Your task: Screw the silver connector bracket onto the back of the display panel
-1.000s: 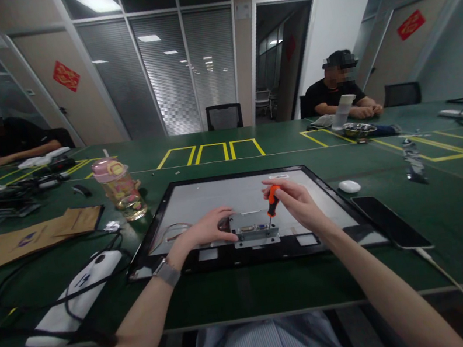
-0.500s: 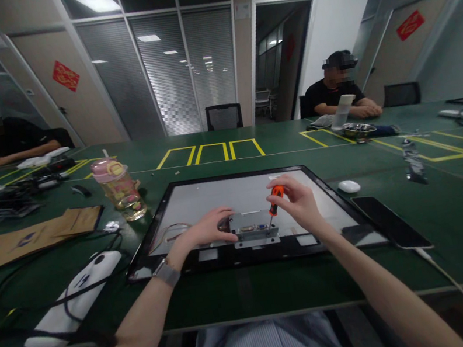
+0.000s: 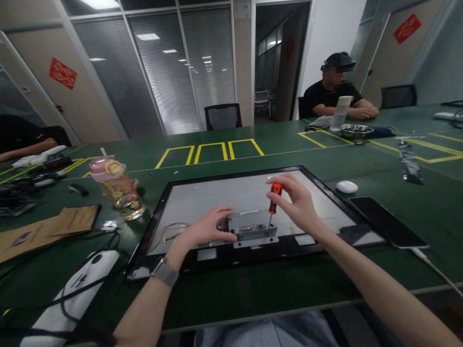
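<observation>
A flat display panel (image 3: 182, 198) with a black frame lies on the table, its pale back facing up. Near its front edge sits a metal bracket (image 3: 255, 241) with a row of connector ports. My left hand (image 3: 209, 228) grips the bracket's left end, thumb at the front and fingers behind. My right hand (image 3: 296, 198) is closed around the orange and black handle of a screwdriver (image 3: 275, 197). The screwdriver leans slightly, its tip down at the right part of the bracket; the exact contact point is too small to tell. Thin wires (image 3: 166, 235) lie left of the bracket.
A pink-lidded bottle (image 3: 116, 187), a brown paper bag (image 3: 24, 239) and a white power strip (image 3: 72, 298) with black cables are on the left. On the right lie a white mouse (image 3: 347, 187) and a phone (image 3: 388, 221) on a cable. Two people sit across the table.
The whole view has shifted very slightly. Both hands, the screwdriver and the bracket keep almost the same positions relative to each other.
</observation>
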Demonstrator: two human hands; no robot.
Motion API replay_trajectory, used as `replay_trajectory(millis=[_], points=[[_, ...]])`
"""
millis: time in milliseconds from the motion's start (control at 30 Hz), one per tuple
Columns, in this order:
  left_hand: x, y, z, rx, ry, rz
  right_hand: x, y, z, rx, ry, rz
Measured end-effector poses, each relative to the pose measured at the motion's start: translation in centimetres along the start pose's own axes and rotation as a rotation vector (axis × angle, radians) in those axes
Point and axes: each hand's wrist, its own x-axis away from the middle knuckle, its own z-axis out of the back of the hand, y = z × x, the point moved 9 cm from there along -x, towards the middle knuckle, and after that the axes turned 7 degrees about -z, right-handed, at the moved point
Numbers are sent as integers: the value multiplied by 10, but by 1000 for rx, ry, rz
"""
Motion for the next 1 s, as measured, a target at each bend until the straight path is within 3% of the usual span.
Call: replay_trajectory(millis=[167,367,600,800,1000], points=[[1,4,2,0,6,-18,2,-2,-11,-138,-147,-50],[1,7,3,-10,-2,5,0,-3,-2,29,-30,5],[0,4,1,-5,5,-24,-1,-4,-7,-85,-135,-6],[0,1,0,-14,-1,-1,0,-11,3,103,39,66],[0,1,1,-20,-3,-13,-1,-2,4,-56,31,-2]])
